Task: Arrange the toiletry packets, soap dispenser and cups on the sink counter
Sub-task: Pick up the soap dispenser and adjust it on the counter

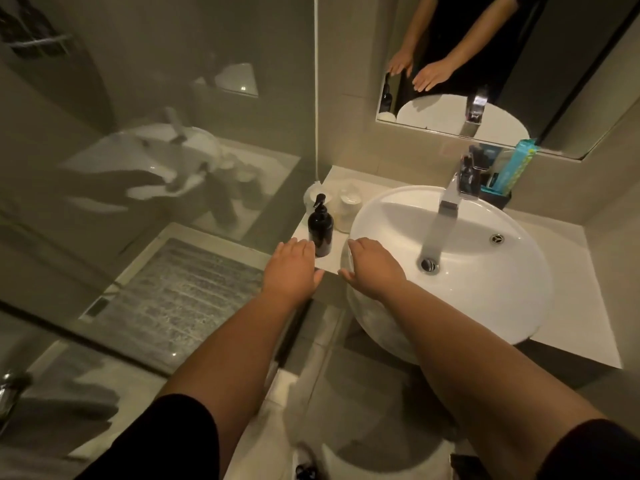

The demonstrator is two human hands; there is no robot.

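A black pump soap dispenser (320, 226) stands upright on the white counter (337, 263), left of the basin. Behind it stand two clear cups (347, 208), the left one half hidden by the pump. My left hand (292, 268) hovers palm down just left of the dispenser, fingers straight, holding nothing. My right hand (372, 266) lies flat over the basin's left rim, fingers straight and empty. A teal toiletry packet (516, 164) stands with other packets in a black holder (498, 199) behind the tap.
The white round basin (485, 282) fills most of the counter, with a chrome tap (453, 195) at its back. A mirror (460, 64) hangs above. A glass shower wall (156, 168) closes off the left. The counter's front edge lies just under my hands.
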